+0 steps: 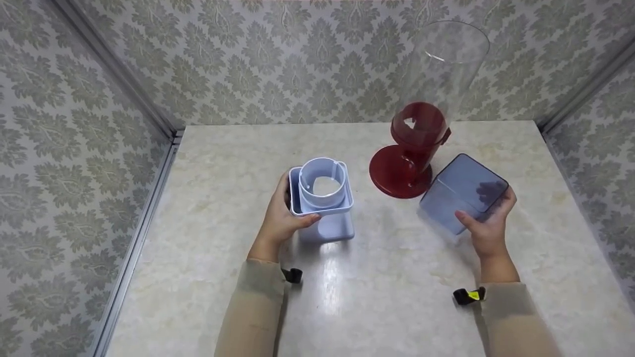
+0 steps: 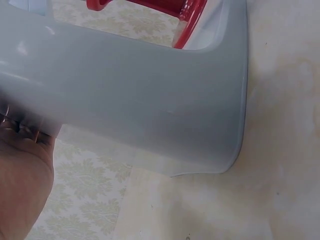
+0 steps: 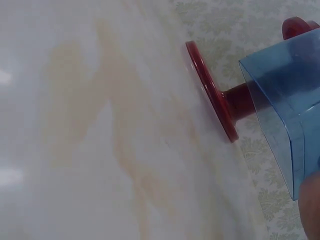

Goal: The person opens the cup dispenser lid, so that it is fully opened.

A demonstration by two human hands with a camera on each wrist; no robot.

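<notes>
My left hand (image 1: 283, 218) grips a pale blue plastic dispenser base (image 1: 325, 206) by its upper part, thumb along the front rim. This base has a squarish top, a round collar rising from it and a wider foot below. Seen from the left wrist, its smooth side (image 2: 125, 95) fills much of the view, with the fingers partly hidden behind it. In my right hand (image 1: 488, 225) is a translucent blue square container (image 1: 459, 191), tilted, thumb on the near side and fingers behind. An open end of the container (image 3: 285, 105) shows in the right wrist view.
Behind the container stands a red round-footed dispenser stand (image 1: 402, 171) with a tall clear cylinder (image 1: 446, 64) upright in its ring. The marble-patterned table (image 1: 223, 163) meets patterned walls (image 1: 297, 64) at the back and sides. Black wrist straps (image 1: 292, 275) hang at the sleeves.
</notes>
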